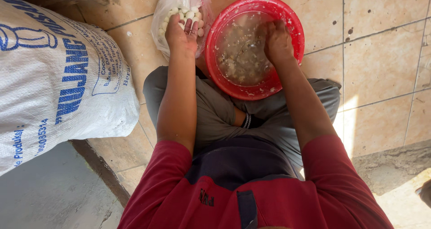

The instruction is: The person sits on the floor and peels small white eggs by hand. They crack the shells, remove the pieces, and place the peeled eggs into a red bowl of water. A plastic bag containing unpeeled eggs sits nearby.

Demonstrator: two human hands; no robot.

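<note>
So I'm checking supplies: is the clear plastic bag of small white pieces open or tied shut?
Open: the clear plastic bag gapes at its mouth, and the left hand reaches inside among the white pieces.

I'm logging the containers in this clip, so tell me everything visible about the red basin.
The red basin is round and looks like plastic, with a wide rim flecked with pale scraps. It sits upright on the tiled floor, just ahead of the seated person's crossed legs. It holds cloudy water with many small pale pieces soaking in it. The right hand reaches down inside it, among the pieces. On its left it is next to a clear plastic bag of white peeled cloves; contact is unclear.
</note>
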